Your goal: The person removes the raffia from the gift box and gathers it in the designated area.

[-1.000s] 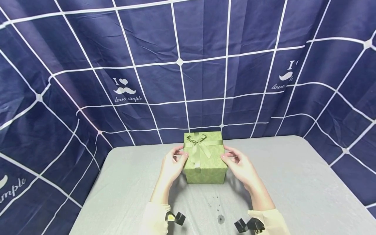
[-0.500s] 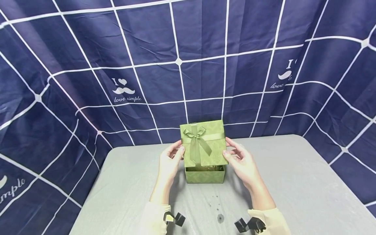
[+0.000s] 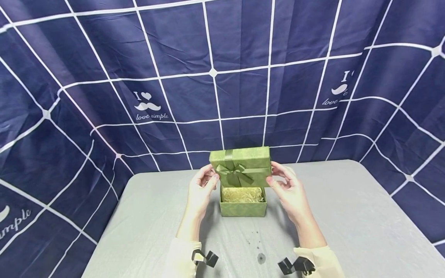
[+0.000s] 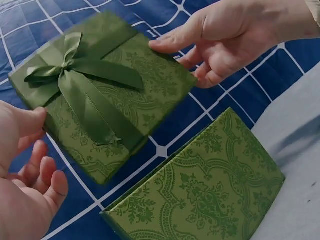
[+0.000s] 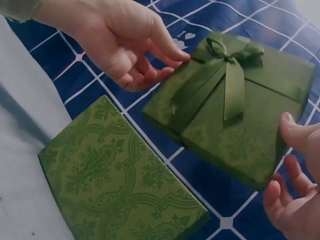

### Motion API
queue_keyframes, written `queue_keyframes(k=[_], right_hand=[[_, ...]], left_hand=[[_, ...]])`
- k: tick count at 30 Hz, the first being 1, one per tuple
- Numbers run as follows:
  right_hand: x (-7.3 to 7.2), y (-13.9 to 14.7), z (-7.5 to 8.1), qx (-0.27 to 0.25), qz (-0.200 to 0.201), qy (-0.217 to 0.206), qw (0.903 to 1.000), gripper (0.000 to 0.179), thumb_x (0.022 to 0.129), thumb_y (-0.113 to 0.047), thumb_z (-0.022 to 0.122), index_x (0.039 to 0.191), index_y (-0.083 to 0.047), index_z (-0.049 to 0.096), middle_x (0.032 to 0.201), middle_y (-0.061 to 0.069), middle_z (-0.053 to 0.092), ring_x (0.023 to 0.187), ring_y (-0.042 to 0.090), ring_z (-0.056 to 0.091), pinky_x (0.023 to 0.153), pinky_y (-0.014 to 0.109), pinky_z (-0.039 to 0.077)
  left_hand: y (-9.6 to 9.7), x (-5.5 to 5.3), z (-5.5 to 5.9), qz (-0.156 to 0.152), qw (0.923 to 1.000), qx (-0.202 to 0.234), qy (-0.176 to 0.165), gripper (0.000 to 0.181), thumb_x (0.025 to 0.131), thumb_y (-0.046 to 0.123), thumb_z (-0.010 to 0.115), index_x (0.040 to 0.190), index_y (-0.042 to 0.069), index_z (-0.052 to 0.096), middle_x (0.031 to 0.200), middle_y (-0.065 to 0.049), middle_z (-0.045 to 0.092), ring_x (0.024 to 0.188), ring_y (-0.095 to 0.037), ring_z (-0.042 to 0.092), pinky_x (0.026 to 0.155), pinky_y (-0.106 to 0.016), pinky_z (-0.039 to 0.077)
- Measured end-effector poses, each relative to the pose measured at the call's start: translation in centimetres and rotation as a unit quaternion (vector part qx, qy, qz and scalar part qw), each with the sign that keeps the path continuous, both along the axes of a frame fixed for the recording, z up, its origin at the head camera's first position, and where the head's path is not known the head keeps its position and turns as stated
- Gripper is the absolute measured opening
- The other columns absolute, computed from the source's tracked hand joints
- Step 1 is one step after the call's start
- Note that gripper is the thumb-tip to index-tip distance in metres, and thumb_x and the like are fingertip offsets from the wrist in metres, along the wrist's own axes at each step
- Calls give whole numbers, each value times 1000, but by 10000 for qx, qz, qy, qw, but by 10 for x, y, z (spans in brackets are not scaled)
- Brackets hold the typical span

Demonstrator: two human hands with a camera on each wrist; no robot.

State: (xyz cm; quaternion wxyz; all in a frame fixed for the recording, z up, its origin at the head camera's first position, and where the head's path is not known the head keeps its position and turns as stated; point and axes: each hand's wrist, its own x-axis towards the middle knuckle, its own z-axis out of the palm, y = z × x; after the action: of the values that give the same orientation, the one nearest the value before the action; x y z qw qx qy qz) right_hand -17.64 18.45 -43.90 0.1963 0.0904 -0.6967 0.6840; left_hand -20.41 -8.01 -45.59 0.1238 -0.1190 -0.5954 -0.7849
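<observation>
Gray table point(image 3: 146, 224) fills btm of head view, w/ green box base point(image 3: 243, 209) at lower ctr, matching lid point(image 3: 252, 155) tilted just above, L hand point(image 3: 201, 189) & R hand point(image 3: 289, 189) pinching its opp. sides, straw-like filler point(image 3: 242, 195) in base, ribbon bow point(image 3: 231, 170) on lid.

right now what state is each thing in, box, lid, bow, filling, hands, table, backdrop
Box: open, upright on the table
Lid: off the box, held up, tilted
Bow: tied
Filling: shredded, showing inside the box
Left hand: pinching the lid
Right hand: pinching the lid
Table: marked with dark spots
Backdrop: hanging, creased
</observation>
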Motion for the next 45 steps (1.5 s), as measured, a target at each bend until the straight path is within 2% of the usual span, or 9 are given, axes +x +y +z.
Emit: queue_keyframes(k=[5,8,13,22,27,32,35,39,45], right_hand=[[1,2,-1,-328,73,418,9986,53,94,21,70,139,-7,74,104,-2,60,96,8,59,83,15,51],[2,3,-1,-510,351,470,9970,57,98,20,65,143,-14,73,99,-6,65,95,4,63,89,16,53],[1,3,0,-144,491,270,9983,49,107,7,62,152,-10,65,105,-4,72,93,6,68,76,17,53],[-1,5,-1,498,332,-191,9980,43,115,-9,56,157,-8,59,109,-4,68,73,8,58,65,21,50],[-1,8,0,598,347,-554,9961,44,119,-26,49,161,-15,56,111,1,62,68,16,58,64,24,51],[0,9,1,568,470,-733,9946,48,119,-33,44,163,-14,53,108,5,56,65,14,60,68,28,51],[0,10,0,555,480,-798,9941,46,119,-32,46,161,-13,54,117,8,57,72,12,60,70,29,52],[0,10,-1,597,512,-931,9925,45,117,-29,53,160,-14,53,142,13,57,94,12,60,77,27,53],[1,7,-1,355,652,-917,9930,53,114,-16,59,166,-15,46,144,18,57,120,12,62,96,22,50]], left_hand=[[-1,0,-2,-378,9975,60,587,46,101,-13,62,133,19,69,95,4,65,81,-8,60,70,-20,52],[-1,0,-1,-446,9965,-85,704,41,103,-11,61,138,10,66,96,4,65,83,-8,63,72,-21,53],[-3,-1,-1,-472,9967,-294,586,45,106,-8,59,150,-8,51,99,3,71,82,-13,67,70,-22,52],[-9,-4,-5,-699,9940,-668,505,53,109,-2,59,161,1,49,108,5,74,87,-13,69,71,-23,51],[-12,-4,-6,-937,9899,-892,577,52,112,2,53,163,1,46,110,-8,72,92,-22,71,73,-23,50],[-14,-3,-5,-776,9900,-1163,200,43,118,21,48,160,11,55,103,-8,68,84,-26,66,78,-26,48],[-14,-2,-4,-654,9915,-1127,-14,39,117,22,51,153,12,61,103,-3,69,77,-21,58,77,-28,47],[-13,-3,-5,-652,9927,-1014,27,37,113,12,59,150,7,61,108,-6,74,77,-13,56,72,-24,47],[-13,-5,-7,-749,9932,-882,102,47,109,5,63,155,4,56,101,1,71,77,-7,56,72,-21,47]])
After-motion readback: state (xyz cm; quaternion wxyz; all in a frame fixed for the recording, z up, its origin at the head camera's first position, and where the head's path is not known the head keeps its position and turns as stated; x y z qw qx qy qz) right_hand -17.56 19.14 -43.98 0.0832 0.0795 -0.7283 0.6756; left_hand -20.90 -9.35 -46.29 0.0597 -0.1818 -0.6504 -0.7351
